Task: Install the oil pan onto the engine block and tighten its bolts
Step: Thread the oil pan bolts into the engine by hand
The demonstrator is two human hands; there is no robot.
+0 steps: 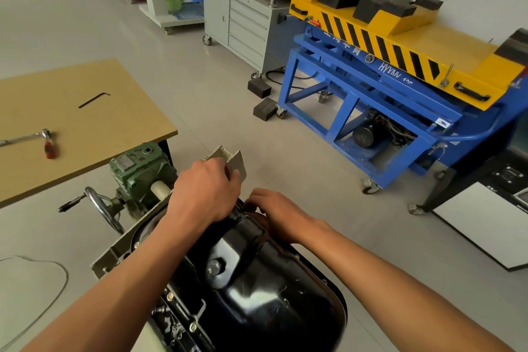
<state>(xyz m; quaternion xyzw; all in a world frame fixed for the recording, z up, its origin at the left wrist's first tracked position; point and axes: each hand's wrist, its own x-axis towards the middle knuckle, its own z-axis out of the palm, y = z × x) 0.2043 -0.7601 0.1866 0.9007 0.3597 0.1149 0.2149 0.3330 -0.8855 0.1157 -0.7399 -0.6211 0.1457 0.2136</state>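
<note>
Oil pan (pixel 257 288) sits mouth-down on the engine block (pixel 114 257), its rim lying along the block's pale grey flange, in the lower middle of the head view. From that, the pan looks seated, and the step in hand is probably starting bolts by finger at the far end of the block. The left hand (pixel 205 188) curls its fingers over a grey end piece (pixel 233 161) there, apparently to steady things. The right hand (pixel 274 211) has its fingertips bunched at the pan's far rim, but whether they pinch a bolt is hidden. The next move likely calls for the ratchet (pixel 25 138), which lies near the left edge of the desk (pixel 128 123), with a hex key (pixel 94 99) further in. The pan is glossy black pressed metal, deep and rounded, with a drain plug (pixel 215 266) on its stepped wall. The block's flange is matte, cast-looking and straight-edged.
</note>
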